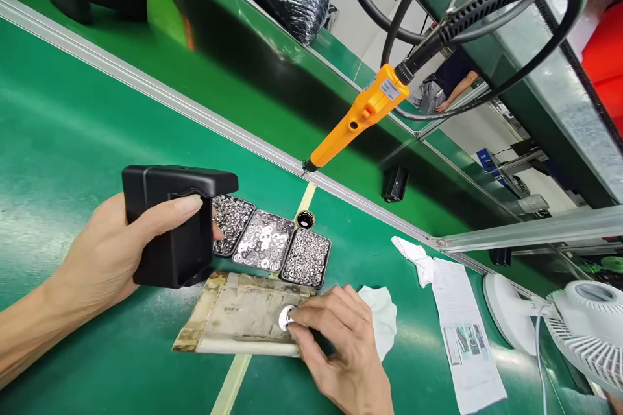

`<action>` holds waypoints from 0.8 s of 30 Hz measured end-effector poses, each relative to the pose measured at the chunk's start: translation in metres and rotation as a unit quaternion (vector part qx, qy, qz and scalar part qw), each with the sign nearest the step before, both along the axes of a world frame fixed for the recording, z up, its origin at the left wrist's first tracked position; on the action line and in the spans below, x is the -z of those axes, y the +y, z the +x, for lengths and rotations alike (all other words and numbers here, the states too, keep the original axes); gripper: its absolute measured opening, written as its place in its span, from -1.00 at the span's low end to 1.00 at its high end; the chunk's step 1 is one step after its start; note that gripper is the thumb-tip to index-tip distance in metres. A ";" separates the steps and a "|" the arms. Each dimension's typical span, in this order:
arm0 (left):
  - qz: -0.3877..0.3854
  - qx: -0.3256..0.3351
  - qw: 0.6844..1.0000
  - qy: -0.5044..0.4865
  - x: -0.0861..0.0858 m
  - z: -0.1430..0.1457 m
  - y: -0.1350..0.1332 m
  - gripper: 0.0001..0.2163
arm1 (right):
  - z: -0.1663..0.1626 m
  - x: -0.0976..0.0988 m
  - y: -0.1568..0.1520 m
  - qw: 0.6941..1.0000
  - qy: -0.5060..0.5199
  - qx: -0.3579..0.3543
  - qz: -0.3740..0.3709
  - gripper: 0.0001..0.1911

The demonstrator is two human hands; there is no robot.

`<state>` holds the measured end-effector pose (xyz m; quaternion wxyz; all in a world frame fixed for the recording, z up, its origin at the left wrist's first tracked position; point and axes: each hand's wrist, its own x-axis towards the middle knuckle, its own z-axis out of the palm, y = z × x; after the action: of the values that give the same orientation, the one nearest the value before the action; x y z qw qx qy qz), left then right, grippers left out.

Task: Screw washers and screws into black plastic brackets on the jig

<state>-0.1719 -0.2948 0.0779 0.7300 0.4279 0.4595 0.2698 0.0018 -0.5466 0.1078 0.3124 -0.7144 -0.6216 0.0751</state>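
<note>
Two bare hands work apart from each other over a green desk (58,110). The left hand (109,256) is clamped on a black housing (163,233), thumb laid across its open front; we see the housing held at the left of the work area, just beside three trays of small metal parts. The left tray (234,224) is partly hidden by the housing; the middle tray (263,240) holds flat, bright washers; the right tray (305,258) holds smaller shiny pieces. A round black cup (305,220) with a pale rim stands just behind the trays.

The right hand (343,340) has its thumb and fingers closed at the edge of a bright disc (286,318), located over the right part of a worn, taped pad (243,311); whether the disc touches the pad we cannot tell. Beside this hand lies a crumpled white cloth (382,318). Further right we find a printed sheet (462,337) and a white fan (584,324).

Above the desk, an orange power screwdriver (357,120) hangs at a slant, tip downward, from a black cable (428,45). Beyond, we note a person (445,84) in part.
</note>
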 end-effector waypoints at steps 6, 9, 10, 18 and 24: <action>-0.002 -0.002 1.000 -0.011 0.000 -0.002 0.000 -0.24 | -0.006 0.002 0.000 1.000 0.018 0.010 0.004 -0.90; -0.006 -0.005 1.000 -0.013 0.000 -0.003 0.000 -0.19 | -0.006 0.003 0.000 1.000 0.015 0.016 0.000 -0.91; -0.007 -0.005 1.000 -0.012 0.000 -0.003 0.000 -0.18 | -0.006 0.003 0.000 1.000 0.014 0.019 0.000 -0.91; 0.014 0.041 0.999 -0.029 0.005 -0.001 0.001 -0.34 | -0.008 0.011 -0.002 0.999 0.029 0.029 0.006 -0.89; 0.010 0.146 0.986 -0.080 -0.002 -0.004 -0.002 -0.34 | 0.010 0.025 -0.005 0.998 -0.015 0.009 0.059 -0.82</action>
<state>-0.1762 -0.2969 0.0802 0.7918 0.4745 0.3296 0.1982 0.0119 -0.5514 0.0831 0.3451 -0.7017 -0.6229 0.0250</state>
